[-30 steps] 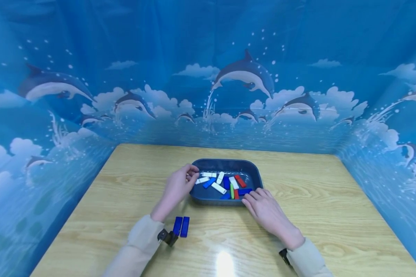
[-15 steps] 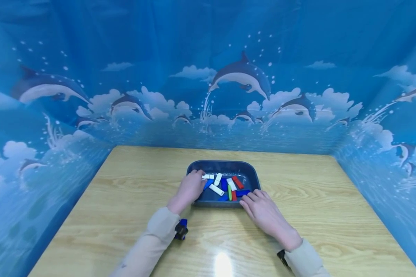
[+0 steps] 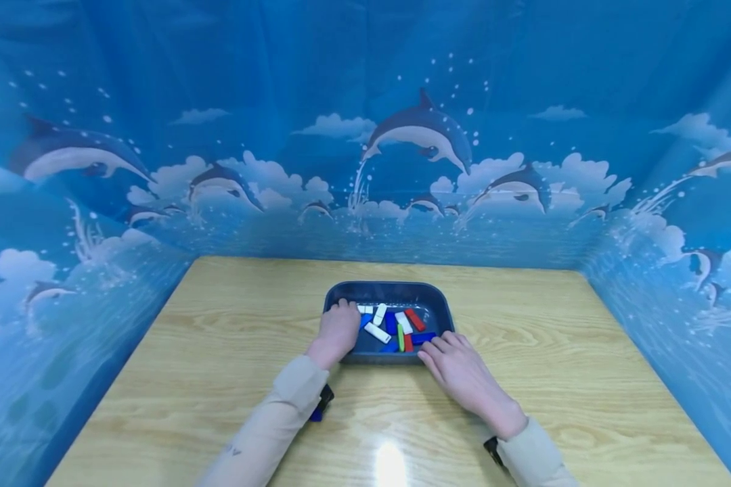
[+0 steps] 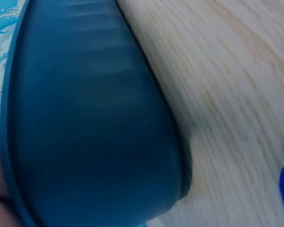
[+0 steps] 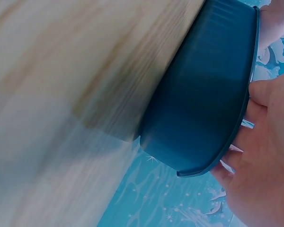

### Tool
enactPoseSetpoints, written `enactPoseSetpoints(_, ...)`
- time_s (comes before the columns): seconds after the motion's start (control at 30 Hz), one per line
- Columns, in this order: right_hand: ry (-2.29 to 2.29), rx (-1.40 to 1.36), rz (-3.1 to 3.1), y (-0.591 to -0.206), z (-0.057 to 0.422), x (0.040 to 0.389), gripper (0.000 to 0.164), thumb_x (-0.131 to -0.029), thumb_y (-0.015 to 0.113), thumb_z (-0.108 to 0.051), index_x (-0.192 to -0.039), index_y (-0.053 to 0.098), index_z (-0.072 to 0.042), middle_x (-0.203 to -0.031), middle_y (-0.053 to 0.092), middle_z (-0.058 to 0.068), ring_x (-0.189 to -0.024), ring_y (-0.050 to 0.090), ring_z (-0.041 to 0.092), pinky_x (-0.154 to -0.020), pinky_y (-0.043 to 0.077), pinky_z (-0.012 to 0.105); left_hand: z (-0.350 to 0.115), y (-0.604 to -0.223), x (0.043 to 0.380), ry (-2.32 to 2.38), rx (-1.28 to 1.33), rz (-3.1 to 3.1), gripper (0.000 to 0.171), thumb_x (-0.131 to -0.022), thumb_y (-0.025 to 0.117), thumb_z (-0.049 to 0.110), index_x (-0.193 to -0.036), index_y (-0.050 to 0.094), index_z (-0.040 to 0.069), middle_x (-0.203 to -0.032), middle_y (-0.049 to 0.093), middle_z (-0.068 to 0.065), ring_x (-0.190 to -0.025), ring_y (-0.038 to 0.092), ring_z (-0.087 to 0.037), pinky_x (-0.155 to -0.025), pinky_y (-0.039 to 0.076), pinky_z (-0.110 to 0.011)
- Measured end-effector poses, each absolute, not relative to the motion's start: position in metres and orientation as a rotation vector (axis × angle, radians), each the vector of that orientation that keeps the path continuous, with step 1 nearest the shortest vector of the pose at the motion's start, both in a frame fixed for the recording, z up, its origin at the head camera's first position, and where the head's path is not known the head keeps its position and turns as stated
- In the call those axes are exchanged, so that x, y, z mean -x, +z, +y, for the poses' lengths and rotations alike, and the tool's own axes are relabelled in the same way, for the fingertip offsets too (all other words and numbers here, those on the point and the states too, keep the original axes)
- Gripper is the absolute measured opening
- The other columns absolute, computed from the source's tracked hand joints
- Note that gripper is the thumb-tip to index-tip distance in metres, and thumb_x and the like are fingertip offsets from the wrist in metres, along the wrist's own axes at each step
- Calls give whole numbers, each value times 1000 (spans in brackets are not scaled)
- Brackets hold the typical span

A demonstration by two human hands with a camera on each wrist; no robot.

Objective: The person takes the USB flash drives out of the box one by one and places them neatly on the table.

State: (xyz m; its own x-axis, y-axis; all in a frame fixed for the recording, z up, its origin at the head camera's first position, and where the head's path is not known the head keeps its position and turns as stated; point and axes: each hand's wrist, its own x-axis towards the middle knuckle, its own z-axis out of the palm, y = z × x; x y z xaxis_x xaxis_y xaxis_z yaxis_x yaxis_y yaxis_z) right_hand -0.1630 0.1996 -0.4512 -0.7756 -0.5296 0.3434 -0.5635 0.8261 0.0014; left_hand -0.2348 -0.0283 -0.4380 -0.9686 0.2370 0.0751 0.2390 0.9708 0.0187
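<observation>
A dark blue plastic basin [image 3: 390, 358] holds several small oblong pieces: white pieces [image 3: 378, 332], red pieces [image 3: 415, 319], dark blue pieces [image 3: 423, 337] and a slim green piece [image 3: 401, 337]. My left hand [image 3: 339, 328] reaches over the basin's left side, its fingertips down inside beside the white and blue pieces; I cannot tell whether they pinch one. My right hand [image 3: 463, 370] grips the rim at the front right corner. The right wrist view shows the right hand's fingers [image 5: 244, 137] over the basin's rim, the thumb against it.
On the wooden table [image 3: 219, 325], a blue piece [image 3: 316, 412] lies in front of the basin, partly hidden by the left wrist and its black camera [image 3: 325, 398]. A dolphin-printed curtain [image 3: 365, 230] stands behind and along both sides.
My left hand has moved right, from the basin's left rim to inside it, and its wrist now covers most of the two blue pieces on the table. The right hand keeps its place.
</observation>
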Motion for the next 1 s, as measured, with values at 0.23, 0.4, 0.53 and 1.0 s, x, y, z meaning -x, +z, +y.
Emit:
enactPoseSetpoints(0.23, 144, -819, -2686, -451, 199, 163, 19, -93, 54, -27, -100, 66, -15, -91, 64, -3, -85, 50, 15, -81, 42, 35, -28, -440, 239, -54, 354, -3057, 20, -88, 57, 8, -106, 59, -1, -94, 61, -15, -82, 60, -24, -63, 54, -36)
enactPoseSetpoints(0.4, 145, -810, -2701, -450, 199, 163, 21, -94, 51, -29, -101, 66, -15, -91, 64, -4, -85, 49, 15, -81, 41, 35, -26, -437, 240, -47, 354, -3115, 14, -90, 55, 11, -97, 63, 2, -87, 62, -12, -78, 61, -23, -58, 54, -37)
enactPoseSetpoints(0.53, 144, -811, -2705, -450, 199, 163, 21, -94, 51, -29, -101, 66, -15, -91, 64, -4, -85, 49, 15, -81, 41, 35, -26, -435, 240, -97, 352, -3178, 15, -86, 62, 18, -94, 64, 4, -86, 61, -10, -76, 61, -23, -57, 53, -37)
enactPoseSetpoints(1.0, 138, -816, -2717, -450, 199, 163, 24, -95, 49, -30, -104, 66, -14, -93, 64, -3, -85, 49, 15, -82, 41, 35, -29, -438, 241, -302, 433, -3200, 16, -81, 70, 18, -70, 62, 8, -69, 59, -2, -61, 53, -14, -54, 49, -31)
